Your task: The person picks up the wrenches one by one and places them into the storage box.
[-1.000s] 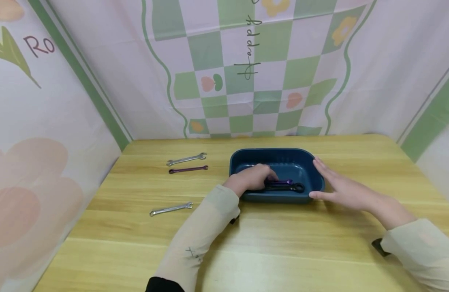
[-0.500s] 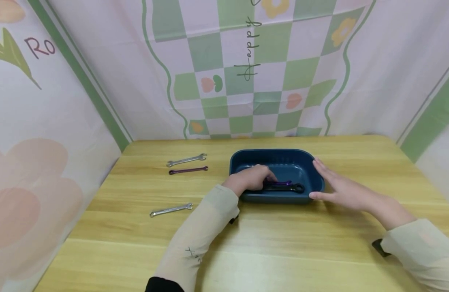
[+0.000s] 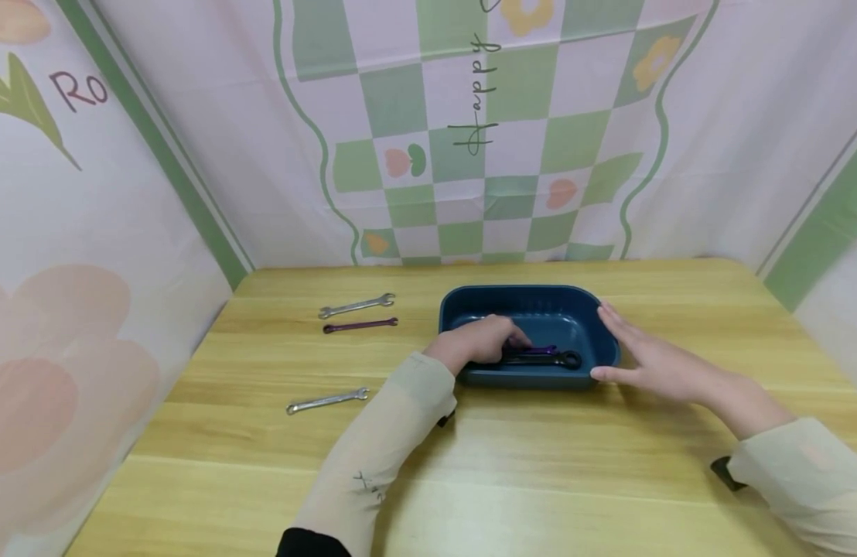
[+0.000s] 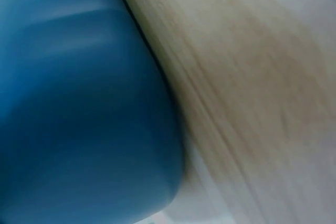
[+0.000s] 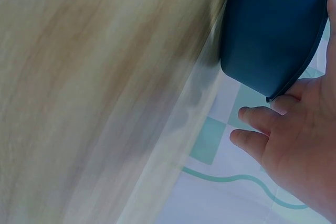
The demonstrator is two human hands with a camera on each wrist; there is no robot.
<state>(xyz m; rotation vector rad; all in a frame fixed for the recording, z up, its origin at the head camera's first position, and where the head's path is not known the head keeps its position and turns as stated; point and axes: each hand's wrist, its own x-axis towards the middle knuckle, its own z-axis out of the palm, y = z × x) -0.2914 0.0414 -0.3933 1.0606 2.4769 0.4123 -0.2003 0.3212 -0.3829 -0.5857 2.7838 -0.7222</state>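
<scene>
My left hand (image 3: 480, 339) reaches over the near left side of a dark blue plastic bin (image 3: 515, 292), its fingers curled down onto a purple wrench (image 3: 542, 350). That wrench lies beside a black wrench (image 3: 569, 359) along the bin's near side; the hand hides the left ends of both. At the bin's right end my right hand (image 3: 654, 363) rests its spread, fairly straight fingers and thumb against the rim. The right wrist view shows these fingers at the bin's edge. In the left wrist view only the bin's outer wall (image 4: 89, 103) and the tabletop appear.
Left of the bin, a silver wrench (image 3: 357, 305) and a second purple wrench (image 3: 360, 326) lie on the wooden table (image 3: 512, 480). Another silver wrench (image 3: 327, 401) lies nearer the front, close to the left sleeve. A patterned curtain (image 3: 463, 193) hangs behind the table.
The purple wrench in the bin has shifted very slightly left and down under my left hand. Both hands and the bin stay almost still.
</scene>
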